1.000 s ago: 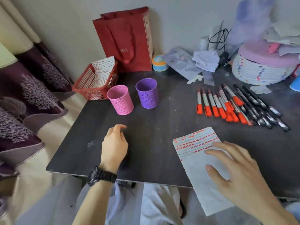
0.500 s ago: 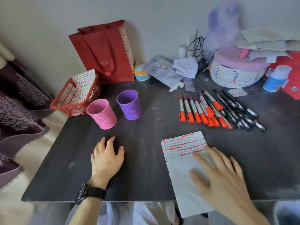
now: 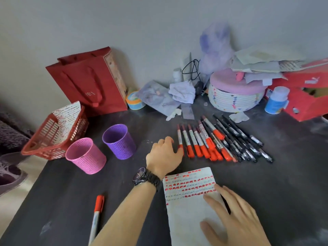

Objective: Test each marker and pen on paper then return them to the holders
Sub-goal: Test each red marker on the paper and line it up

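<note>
Nearest the camera, the right hand (image 3: 232,215) lies flat with straight fingers on the paper (image 3: 188,206), pinning it to the dark surface (image 3: 266,192). Only the top part of the paper carries rows of orange test marks; the lower part under the hand is bare, so there is room for more strokes. Left of the paper, near the front edge, a single orange-capped marker (image 3: 96,214) lies alone, capped, touched by neither hand.

Just beyond the paper, the left hand (image 3: 164,155), a watch (image 3: 144,177) on its wrist, reaches toward the row of orange markers (image 3: 198,142). Its fingers are loosely curled and its fingertips touch or nearly touch the leftmost marker's cap; it holds nothing yet. Right of the orange ones, still beyond the paper, the black pens (image 3: 245,139) lie fanned in a pile, all capped as far as can be seen.

Left of the paper and farther back stand the pink holder (image 3: 86,155) and the purple holder (image 3: 119,141), upright and both apparently empty.

Judging from this, the returning step has hardly begun: every marker and pen is still out on the surface and none is in a holder. The marks show some testing in orange; black strokes cannot be made out. Picking up the next orange marker looks like the step in hand.
</note>
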